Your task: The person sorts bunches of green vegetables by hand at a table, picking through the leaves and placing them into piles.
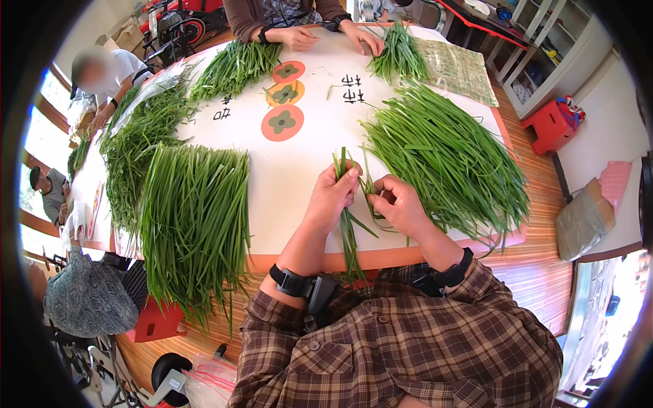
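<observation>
My left hand (332, 196) grips a small bunch of garlic chives (349, 242) upright between thumb and fingers, with the leaves hanging down past the table's front edge. Close beside it, my right hand (400, 203) pinches a few thin chive leaves (368, 179) between thumb and forefinger. To the right of my hands lies a large loose pile of long chives (449, 158). At the left a thick stack of chives (194, 214) has its cut ends lined up, and its leaf tips droop over the table edge.
The white table (301, 183) bears printed persimmons (282, 123). Tangled trimmings (148, 137) lie at the left under a plastic sheet (153, 94). Opposite, a person's hands (363, 40) rest near two chive bunches (398, 53). Other people stand or sit left. A red stool (550, 127) stands right.
</observation>
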A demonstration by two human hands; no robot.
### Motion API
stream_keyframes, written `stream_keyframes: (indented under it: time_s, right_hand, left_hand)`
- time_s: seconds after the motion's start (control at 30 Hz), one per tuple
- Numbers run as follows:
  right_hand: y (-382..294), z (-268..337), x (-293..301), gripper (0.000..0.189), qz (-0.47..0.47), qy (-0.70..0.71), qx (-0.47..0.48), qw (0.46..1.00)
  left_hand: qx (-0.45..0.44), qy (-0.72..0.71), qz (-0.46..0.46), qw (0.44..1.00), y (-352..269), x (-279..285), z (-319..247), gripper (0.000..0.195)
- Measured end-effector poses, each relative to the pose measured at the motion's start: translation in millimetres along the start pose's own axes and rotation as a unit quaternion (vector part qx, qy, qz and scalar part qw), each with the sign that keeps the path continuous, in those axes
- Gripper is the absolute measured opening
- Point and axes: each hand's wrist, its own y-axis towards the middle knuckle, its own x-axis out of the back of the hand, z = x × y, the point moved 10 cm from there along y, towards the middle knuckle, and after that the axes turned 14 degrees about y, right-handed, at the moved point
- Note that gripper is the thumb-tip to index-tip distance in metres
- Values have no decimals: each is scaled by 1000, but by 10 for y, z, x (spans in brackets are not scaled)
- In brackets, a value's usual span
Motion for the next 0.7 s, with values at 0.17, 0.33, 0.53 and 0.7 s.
stream_keyframes:
  time_s: [0.17,0.33,0.53,0.7]
  right_hand:
    - [-13,-183,-38,12,35,14,-83,996]
    - [-20,-160,-60,10,36,89,-71,993]
    - [-6,-200,60,14,-3,164,-51,985]
    - [-6,-83,435,22,-132,201,2,971]
  left_hand:
    - [-70,-54,-67,994,-14,186,-150,10]
    - [-123,-71,-89,986,-44,302,-277,12]
    - [-148,-65,-223,961,-139,618,-378,14]
    - [-179,-154,-262,936,-214,827,-402,14]
